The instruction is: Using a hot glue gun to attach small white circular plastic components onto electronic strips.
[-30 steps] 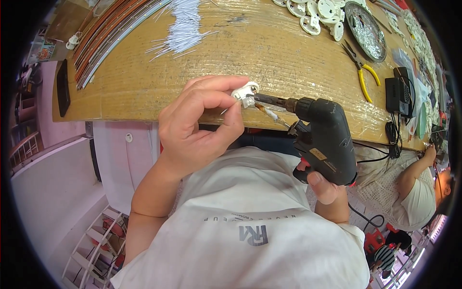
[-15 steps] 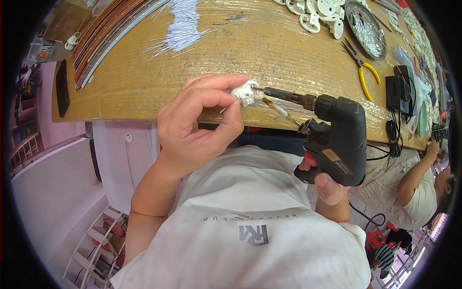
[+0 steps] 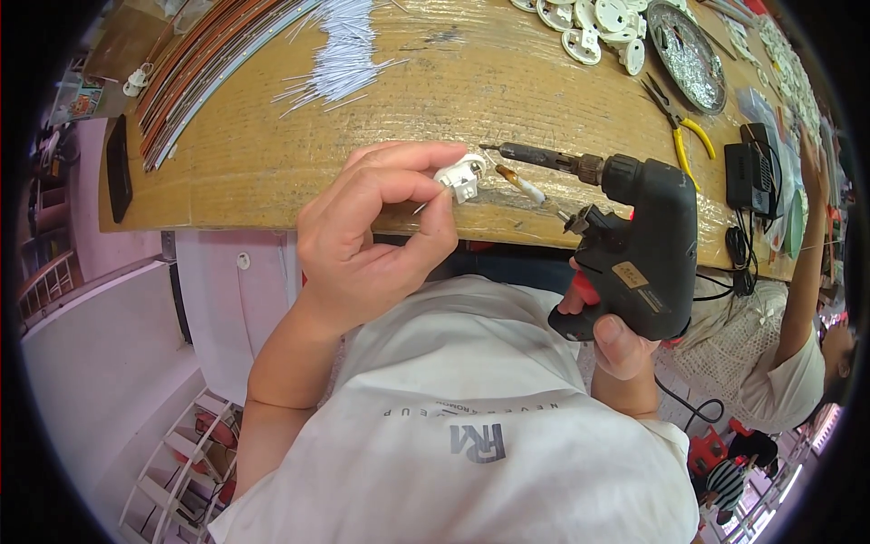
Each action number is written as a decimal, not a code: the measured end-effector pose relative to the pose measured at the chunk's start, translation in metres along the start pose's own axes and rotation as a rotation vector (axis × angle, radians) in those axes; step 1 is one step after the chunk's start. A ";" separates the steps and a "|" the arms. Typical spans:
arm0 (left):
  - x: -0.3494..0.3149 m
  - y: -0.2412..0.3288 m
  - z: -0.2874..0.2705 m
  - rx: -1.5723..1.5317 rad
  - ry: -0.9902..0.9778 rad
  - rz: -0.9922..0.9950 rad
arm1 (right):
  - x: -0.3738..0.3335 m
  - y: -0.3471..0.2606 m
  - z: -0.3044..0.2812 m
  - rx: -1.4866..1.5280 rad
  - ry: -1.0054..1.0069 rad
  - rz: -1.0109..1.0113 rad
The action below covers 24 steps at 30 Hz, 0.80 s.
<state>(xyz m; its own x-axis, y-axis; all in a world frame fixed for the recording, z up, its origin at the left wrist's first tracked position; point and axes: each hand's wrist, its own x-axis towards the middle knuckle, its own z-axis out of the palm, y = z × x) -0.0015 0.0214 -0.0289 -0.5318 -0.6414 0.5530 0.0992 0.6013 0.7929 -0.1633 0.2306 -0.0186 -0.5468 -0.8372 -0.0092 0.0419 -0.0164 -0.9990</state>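
Between the thumb and fingers of my left hand (image 3: pixel 376 231) is a small white plastic lamp holder (image 3: pixel 460 177), held just above the table's near edge. My right hand (image 3: pixel 623 346) grips the handle of a black solder-feeding soldering gun (image 3: pixel 654 245) with a red trigger. Its long dark tip points left and ends a short way above and right of the lamp holder, apart from it. Below the tip runs a thin feed tube (image 3: pixel 527 188), white with a browned end, whose end lies close beside the lamp holder.
White wires (image 3: pixel 343 50) and long coloured strips (image 3: pixel 217 68) lie at the far left. Round white plastic parts (image 3: pixel 582 45), a dark dish (image 3: pixel 657 41) and yellow-handled pliers (image 3: pixel 680 127) lie at the far right. Beyond a black power adapter (image 3: pixel 752 177), a co-worker's arm (image 3: pixel 802 272) reaches over the table.
The soldering gun has shifted slightly up and right, so its tip has come off the lamp holder. My left hand stays nearly still. The co-worker's arm has stretched farther over the table.
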 end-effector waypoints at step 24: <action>0.012 0.014 -0.024 0.434 -0.242 0.010 | 0.047 -0.028 0.060 -0.017 -0.131 0.000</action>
<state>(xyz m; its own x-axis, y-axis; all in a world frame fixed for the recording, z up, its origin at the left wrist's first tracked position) 0.0137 0.0107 -0.0045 -0.7176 -0.5369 0.4437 -0.2266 0.7824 0.5801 -0.1399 0.1583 0.0111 -0.4326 -0.9016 -0.0045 0.0272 -0.0081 -0.9996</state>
